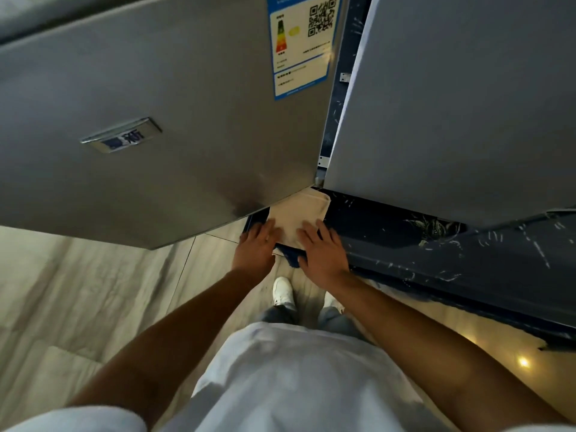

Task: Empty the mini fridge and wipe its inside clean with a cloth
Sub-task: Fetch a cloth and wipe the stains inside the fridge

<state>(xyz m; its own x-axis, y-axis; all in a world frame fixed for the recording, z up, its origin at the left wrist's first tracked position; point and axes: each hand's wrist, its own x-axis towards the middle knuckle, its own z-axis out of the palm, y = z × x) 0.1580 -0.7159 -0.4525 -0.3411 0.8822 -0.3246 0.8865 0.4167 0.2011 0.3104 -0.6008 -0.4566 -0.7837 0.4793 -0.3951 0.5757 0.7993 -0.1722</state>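
Folded beige cloth (297,218) flat on dark blue worktop (389,226), beside grey fridge (174,120); left hand (256,244) and right hand (322,252) pressing cloth, fingers straight, hands slightly apart

Single head-worn wide-angle view, angled steeply downward along the person's torso toward the floor (78,300). Both forearms run from the bottom edge up to frame centre. Grey fridge door (156,120) looms very near, filling the upper left; straight edges bow toward the frame's corners.
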